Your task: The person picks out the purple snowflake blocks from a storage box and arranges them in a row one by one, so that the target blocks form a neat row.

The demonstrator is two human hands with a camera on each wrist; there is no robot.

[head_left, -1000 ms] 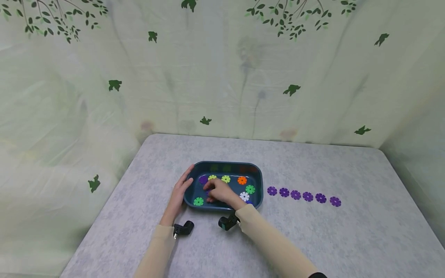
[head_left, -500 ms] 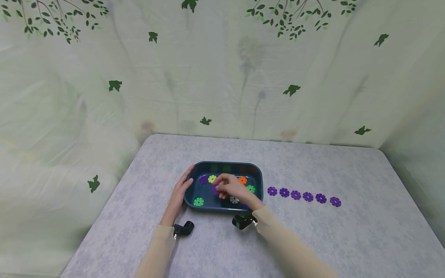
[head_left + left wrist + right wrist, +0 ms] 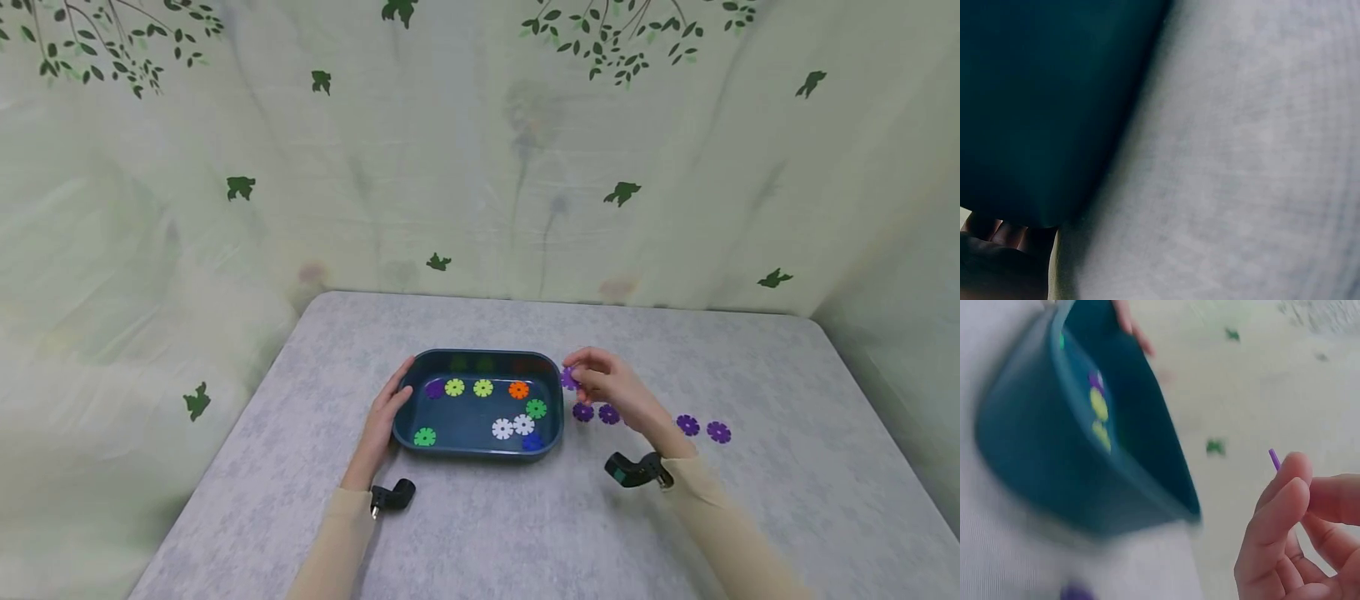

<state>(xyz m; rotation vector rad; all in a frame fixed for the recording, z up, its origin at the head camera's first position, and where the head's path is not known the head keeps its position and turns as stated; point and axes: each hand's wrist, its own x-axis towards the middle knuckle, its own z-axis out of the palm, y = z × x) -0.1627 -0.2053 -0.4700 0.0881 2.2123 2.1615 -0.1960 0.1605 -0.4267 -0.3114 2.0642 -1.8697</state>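
Note:
My right hand (image 3: 618, 392) is raised just beyond the right end of a dark teal plastic tray (image 3: 480, 454). Thumb and forefinger pinch a purple snowflake disc (image 3: 567, 379); its thin edge pokes out above the fingertips in the right wrist view. On the left, my other hand (image 3: 382, 417) holds the tray's end, thumb at the rim and fingers along the outer wall. Inside lie notched discs: purple (image 3: 435, 389), yellow-green (image 3: 483, 387), orange (image 3: 518, 389), green (image 3: 424, 437), white (image 3: 502, 428) and blue (image 3: 532, 442).
A row of purple discs (image 3: 718, 432) runs rightward from the tray across the grey table (image 3: 480, 533); my right hand and wrist hide its middle. Behind the table hangs a pale curtain (image 3: 465, 167) with leaf prints.
My right hand has lifted a purple disc out of the tray and carried it right, past the rim. One white disc has shifted left beside another. The left hand stays at the tray.

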